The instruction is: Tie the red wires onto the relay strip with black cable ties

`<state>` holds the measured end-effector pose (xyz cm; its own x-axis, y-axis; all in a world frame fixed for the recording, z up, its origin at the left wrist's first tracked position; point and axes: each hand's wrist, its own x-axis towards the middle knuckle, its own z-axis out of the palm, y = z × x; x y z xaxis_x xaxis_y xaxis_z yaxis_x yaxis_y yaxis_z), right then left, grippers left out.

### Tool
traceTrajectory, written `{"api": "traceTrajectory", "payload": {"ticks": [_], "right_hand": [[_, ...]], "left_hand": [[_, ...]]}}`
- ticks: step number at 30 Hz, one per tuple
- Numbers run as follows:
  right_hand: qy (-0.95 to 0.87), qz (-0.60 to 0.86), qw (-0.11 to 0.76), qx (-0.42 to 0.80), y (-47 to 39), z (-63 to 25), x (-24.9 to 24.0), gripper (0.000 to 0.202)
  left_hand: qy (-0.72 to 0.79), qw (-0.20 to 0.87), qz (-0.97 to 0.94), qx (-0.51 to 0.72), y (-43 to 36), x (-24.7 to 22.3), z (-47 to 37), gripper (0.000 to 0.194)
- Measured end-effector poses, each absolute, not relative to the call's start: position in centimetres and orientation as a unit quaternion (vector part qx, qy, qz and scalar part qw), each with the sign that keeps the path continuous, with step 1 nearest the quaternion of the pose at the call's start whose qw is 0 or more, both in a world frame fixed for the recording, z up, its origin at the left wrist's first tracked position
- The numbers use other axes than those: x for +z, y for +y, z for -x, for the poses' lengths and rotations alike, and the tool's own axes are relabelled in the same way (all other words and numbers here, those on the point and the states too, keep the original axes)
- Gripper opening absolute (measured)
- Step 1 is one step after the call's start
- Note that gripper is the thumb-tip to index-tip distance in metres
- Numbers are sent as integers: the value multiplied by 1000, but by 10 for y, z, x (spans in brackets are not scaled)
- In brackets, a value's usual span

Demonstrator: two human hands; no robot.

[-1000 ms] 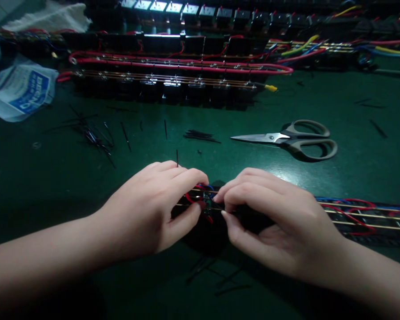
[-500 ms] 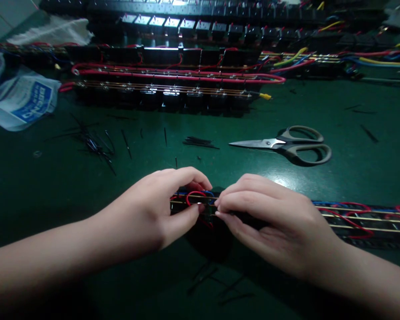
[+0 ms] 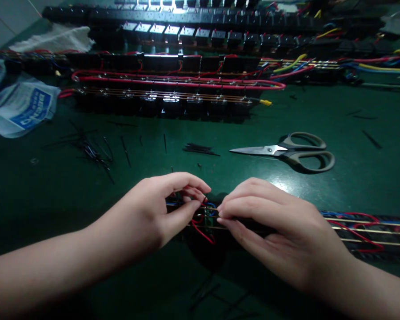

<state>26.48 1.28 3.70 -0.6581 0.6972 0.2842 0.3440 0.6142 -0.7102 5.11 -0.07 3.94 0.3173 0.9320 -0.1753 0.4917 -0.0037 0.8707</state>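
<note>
A long black strip with brass rods and red and blue wires [image 3: 360,231] lies across the green table in front of me. Over its left part is my left hand [image 3: 160,209], thumb and fingers drawn together; a small dark sliver shows at the fingertips, too small to name. My right hand [image 3: 276,226] pinches the strip at the rods with thumb and forefinger. Between both hands, a red wire [image 3: 203,233] hangs over the near edge and a blue wire [image 3: 211,209] curves up. My hands hide much of the strip.
Scissors [image 3: 286,152] lie beyond my right hand, blades pointing left. Thin black pieces [image 3: 200,149] are scattered about, with a larger heap [image 3: 93,149] to the left. Further back are rows of black socket units [image 3: 173,95] with thick red cable, and a plastic bag [image 3: 26,106] at left.
The left thumb has risen to meet the fingers. The red wire loop that stood between my hands now hangs toward me. My right hand keeps its pinch; the view has shifted slightly.
</note>
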Motion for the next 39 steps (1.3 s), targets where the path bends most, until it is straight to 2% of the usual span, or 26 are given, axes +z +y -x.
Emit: {"api": "traceTrajectory", "payload": {"ticks": [15, 20, 26, 33, 39], "right_hand": [[-861, 308, 275, 297, 11, -266, 32, 14], [-861, 305, 280, 295, 12, -266, 29, 14], [-861, 311, 281, 290, 9, -265, 33, 14], [-845, 342, 281, 300, 7, -263, 32, 13], [-857, 334, 273, 281, 5, -266, 30, 13]], "left_hand": [[560, 392, -693, 231, -3, 40, -47, 12], [542, 326, -741, 225, -6, 36, -46, 15], [542, 309, -745, 237, -11, 33, -44, 9], [508, 286, -770, 259, -13, 31, -40, 20], [508, 283, -769, 265, -14, 30, -40, 21]]}}
